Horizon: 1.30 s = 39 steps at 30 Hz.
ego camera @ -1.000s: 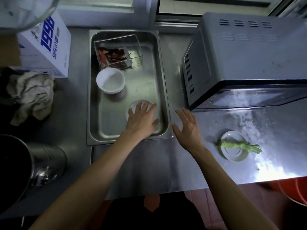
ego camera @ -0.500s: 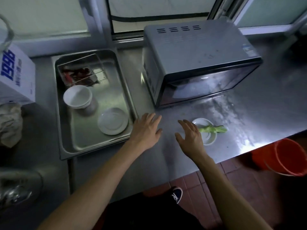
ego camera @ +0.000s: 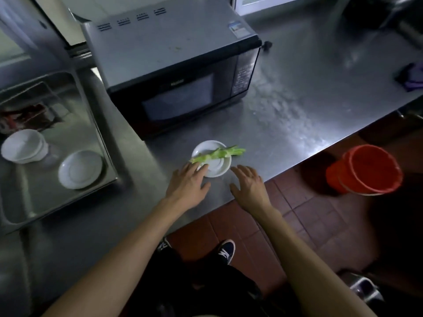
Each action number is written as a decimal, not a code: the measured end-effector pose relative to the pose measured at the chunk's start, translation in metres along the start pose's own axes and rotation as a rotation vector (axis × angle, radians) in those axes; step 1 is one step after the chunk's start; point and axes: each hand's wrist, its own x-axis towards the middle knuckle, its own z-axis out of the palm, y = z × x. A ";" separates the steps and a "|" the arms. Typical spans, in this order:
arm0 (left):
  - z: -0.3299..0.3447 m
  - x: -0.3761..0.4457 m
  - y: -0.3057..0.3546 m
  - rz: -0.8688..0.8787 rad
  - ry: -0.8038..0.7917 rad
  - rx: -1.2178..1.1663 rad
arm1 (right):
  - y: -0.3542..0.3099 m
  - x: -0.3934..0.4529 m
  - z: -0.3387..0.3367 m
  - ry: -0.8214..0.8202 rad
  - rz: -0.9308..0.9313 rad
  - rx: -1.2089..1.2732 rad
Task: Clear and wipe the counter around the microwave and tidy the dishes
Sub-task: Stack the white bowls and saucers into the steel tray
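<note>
Left hand, fingers straight and spread, fingertips touching the saucer rim at its 8 o'clock. Right hand, fingers relaxed and apart, holds nothing, just beside the saucer at 4 o'clock. Green stalk lies across the saucer, long axis 8–2 o'clock, leafy end toward 2. Microwave stands at 12 o'clock on the counter.

Commercial kitchen, prep area.
Stainless-steel counter carrying a microwave; deep steel pan holding white bowls and a saucer; red tiled floor with an orange bucket.
</note>
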 end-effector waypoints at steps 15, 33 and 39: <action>0.023 0.028 -0.019 -0.139 0.010 -0.121 | -0.010 0.101 0.025 -0.124 -0.217 -0.225; 0.014 0.078 -0.042 -0.241 0.009 -0.188 | 0.015 0.146 0.031 -0.040 -0.224 -0.191; 0.021 0.103 -0.010 -0.239 -0.027 -0.089 | 0.053 0.153 0.004 0.012 -0.087 -0.090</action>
